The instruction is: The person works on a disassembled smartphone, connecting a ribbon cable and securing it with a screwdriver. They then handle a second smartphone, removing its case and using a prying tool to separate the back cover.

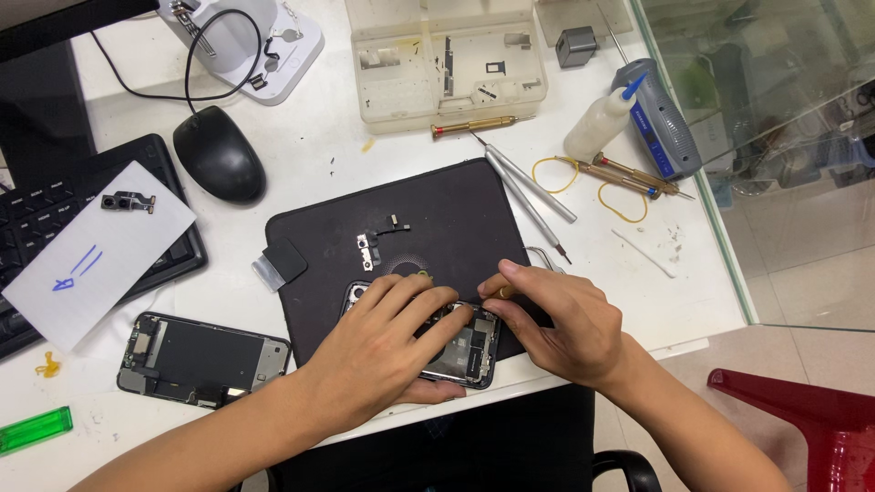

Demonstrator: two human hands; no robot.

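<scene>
An opened phone body (471,348) lies on a black work mat (456,210) near the table's front edge. My left hand (383,346) lies flat over it, fingers spread across the phone and thumb wrapped under its near side. My right hand (556,319) is pinched around a small brass-handled screwdriver (504,292), its tip down at the phone's upper right part. Most of the phone's inside is hidden under my hands. Small metal brackets and a flex cable (375,241) lie loose on the mat above the phone.
A detached phone screen (200,360) lies left of the mat. A keyboard with a paper sheet (96,251), a mouse (219,155), a parts tray (447,59), screwdrivers (533,187), a squeeze bottle (602,123), rubber bands, a green lighter (35,430) and a red stool (820,424) surround it.
</scene>
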